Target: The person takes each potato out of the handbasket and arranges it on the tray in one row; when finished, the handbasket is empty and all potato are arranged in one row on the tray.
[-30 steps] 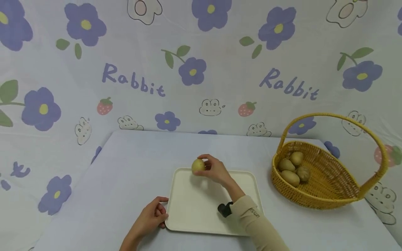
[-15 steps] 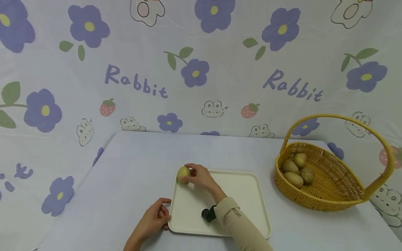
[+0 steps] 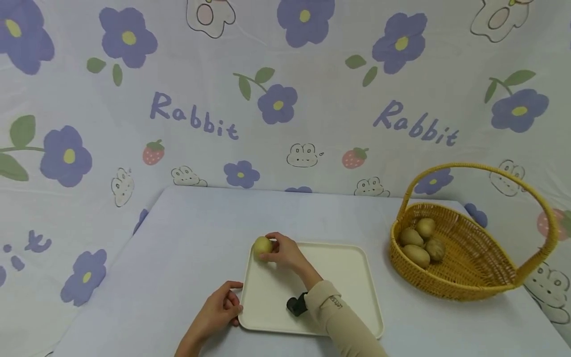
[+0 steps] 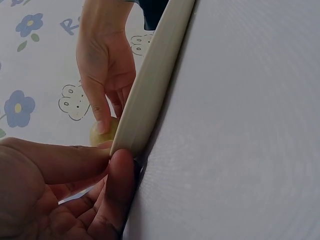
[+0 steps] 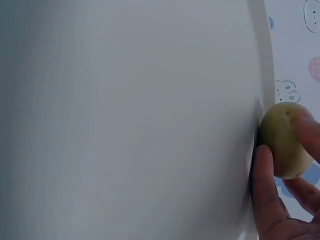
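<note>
A pale yellow potato (image 3: pixel 262 246) is at the far left corner of the cream tray (image 3: pixel 339 282). My right hand (image 3: pixel 287 256) holds it between thumb and fingers. Up close in the right wrist view, the thumb lies on one side of the potato (image 5: pixel 282 142) and the fingertips on the other, low against the tray. At the tray's near left edge is my left hand (image 3: pixel 217 310). The left wrist view shows its thumb and a curled finger pinching the tray rim (image 4: pixel 150 95).
A yellow wicker basket (image 3: pixel 473 277) with a tall handle stands on the right of the white-covered table (image 3: pixel 178 238). Several potatoes (image 3: pixel 416 255) lie at its left end. A black wrist camera (image 3: pixel 296 305) sits under the right forearm, over the tray. Behind hangs a flowered cloth (image 3: pixel 339 114).
My right hand has carried the potato leftward and down into the tray's far left corner; over the last half second it has barely moved. The left hand has stayed at the tray edge.
</note>
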### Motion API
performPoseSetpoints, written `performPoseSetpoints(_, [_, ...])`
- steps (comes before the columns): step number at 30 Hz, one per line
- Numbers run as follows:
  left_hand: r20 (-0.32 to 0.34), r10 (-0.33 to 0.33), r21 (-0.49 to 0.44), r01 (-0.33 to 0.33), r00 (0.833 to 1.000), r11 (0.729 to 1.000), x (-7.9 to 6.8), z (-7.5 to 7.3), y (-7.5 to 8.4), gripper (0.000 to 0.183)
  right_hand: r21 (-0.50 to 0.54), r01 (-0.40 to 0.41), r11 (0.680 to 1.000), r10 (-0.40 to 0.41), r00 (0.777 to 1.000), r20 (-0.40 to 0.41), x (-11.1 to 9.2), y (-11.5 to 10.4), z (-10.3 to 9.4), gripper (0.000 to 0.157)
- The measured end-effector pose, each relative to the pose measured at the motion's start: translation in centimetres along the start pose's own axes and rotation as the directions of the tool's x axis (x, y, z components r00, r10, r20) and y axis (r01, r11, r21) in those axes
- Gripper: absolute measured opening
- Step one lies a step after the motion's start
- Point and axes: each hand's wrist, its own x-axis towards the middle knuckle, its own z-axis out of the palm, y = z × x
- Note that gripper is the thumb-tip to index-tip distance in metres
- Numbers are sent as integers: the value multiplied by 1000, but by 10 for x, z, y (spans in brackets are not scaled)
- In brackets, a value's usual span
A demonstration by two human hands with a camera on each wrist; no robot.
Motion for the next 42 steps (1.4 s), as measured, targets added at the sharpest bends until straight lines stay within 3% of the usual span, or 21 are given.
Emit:
performPoseSetpoints(12, [1, 9, 9, -9, 1000, 1000, 2, 2, -1, 45, -76, -9, 997, 8, 1000, -12, -2, -6, 2, 58])
performPoseSetpoints(18, [-9, -4, 13, 4, 1000, 1000, 2, 4, -1, 45, -66, 9, 998, -10, 1000, -15, -3, -3, 4, 57])
performPoseSetpoints(27, [-24, -7, 6, 7, 1000, 1000, 1, 3, 0, 46, -118, -46, 992, 47, 999, 8, -6, -6, -8, 70])
performPoseSetpoints(31, [-23, -6, 5, 6, 1000, 1000, 2, 4, -3, 47, -112, -36, 993, 34, 999, -17, -15, -6, -35, 64])
performPoseSetpoints(34, [-29, -24, 11, 25, 999, 1000, 2, 5, -4, 47, -93, -14, 996, 9, 998, -59, -23, -4, -67, 54])
performPoseSetpoints(38, [-27, -27, 18, 28, 999, 999, 3, 5, -5, 46, -67, 56, 996, -65, 987, -150, -40, 7, -124, 40])
performPoseSetpoints(42, [-17, -20, 17, 21, 1000, 1000, 3, 5, -5, 46, -72, 121, 990, -137, 951, -277, -68, 21, -186, 34])
